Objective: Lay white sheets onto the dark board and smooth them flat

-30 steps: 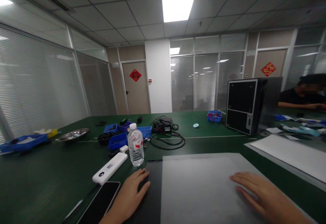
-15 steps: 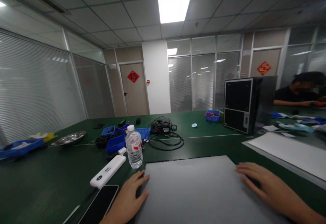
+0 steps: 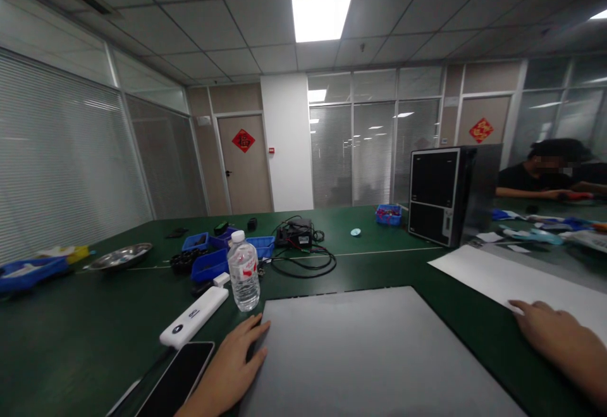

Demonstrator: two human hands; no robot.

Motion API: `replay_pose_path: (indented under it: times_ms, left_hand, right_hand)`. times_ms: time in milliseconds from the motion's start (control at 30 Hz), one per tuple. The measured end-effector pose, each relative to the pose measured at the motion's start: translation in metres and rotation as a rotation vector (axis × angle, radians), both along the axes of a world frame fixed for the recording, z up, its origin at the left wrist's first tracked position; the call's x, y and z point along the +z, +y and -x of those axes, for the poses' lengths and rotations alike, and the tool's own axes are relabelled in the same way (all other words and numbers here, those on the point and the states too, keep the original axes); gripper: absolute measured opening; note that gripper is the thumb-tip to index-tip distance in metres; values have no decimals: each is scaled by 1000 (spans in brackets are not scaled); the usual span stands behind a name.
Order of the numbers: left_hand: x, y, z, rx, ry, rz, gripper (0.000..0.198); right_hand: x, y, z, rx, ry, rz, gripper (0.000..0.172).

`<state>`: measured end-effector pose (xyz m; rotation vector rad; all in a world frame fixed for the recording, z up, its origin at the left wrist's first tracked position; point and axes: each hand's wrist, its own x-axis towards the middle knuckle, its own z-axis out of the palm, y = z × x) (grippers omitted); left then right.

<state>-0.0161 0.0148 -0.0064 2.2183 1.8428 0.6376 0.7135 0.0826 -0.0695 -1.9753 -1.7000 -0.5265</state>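
Note:
A wide, flat grey panel (image 3: 370,347) with a dark rim, looking like a closed laptop, lies in front of me. My left hand (image 3: 234,360) rests at its left edge, fingers apart and fingertips touching it. Off to the right, my right hand (image 3: 559,341) is at the near edge of a large white sheet (image 3: 512,278). Its fingers are closed on that edge, and the thumb is hidden. Beside my left hand are a dark-screened phone (image 3: 177,379) and a white power bank (image 3: 194,319) with a cable. A clear water bottle (image 3: 244,274) stands just beyond the panel's far left corner.
Blue bins (image 3: 208,265) and a black adapter with coiled cables (image 3: 298,233) sit farther back. A black computer tower (image 3: 450,195) stands behind the white sheet. At left are a metal dish (image 3: 121,257) and a blue tray (image 3: 31,273). Another person (image 3: 540,170) sits at far right.
My right hand has left the grey panel's right edge and moved right onto the white sheet. The sheet's far left corner has shifted left. My left hand stays at the panel.

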Motion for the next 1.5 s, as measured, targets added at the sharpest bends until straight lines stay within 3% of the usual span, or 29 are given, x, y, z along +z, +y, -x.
replay_pose_path:
  times_ms: [100, 300, 467, 633, 767, 967, 1033, 1167, 1267, 1500]
  left_hand:
    - [1, -1, -2, 12, 23, 9, 51]
    - [-3, 0, 0, -4, 18, -13, 50]
    - [-4, 1, 1, -10, 4, -16, 50]
    - [-4, 2, 0, -6, 3, -16, 50]
    - [-4, 1, 1, -6, 11, -17, 51]
    - [-2, -1, 1, -10, 28, -11, 51]
    - [-3, 0, 1, -6, 27, -14, 51]
    - [-6, 3, 2, -9, 11, -33, 50]
    - [-7, 3, 1, -13, 3, -34, 49]
    - [-8, 3, -1, -19, 11, -42, 52]
  right_hand:
    - [4, -1, 11, 22, 12, 98, 47]
    - [15, -5, 19, -44, 75, 157, 65]
    - [30, -18, 36, 5, 74, 186, 52]
    - [50, -28, 73, 26, 36, 152, 50]
    - [64, -37, 120, 168, -4, 122, 49]
    - [82, -75, 211, 715, -107, 285, 32]
    - [83, -83, 225, 816, -73, 291, 26]
    - [78, -76, 223, 742, -42, 190, 31]
    - [74, -66, 217, 687, -83, 227, 34]
    - [85, -83, 240, 823, -25, 321, 34]
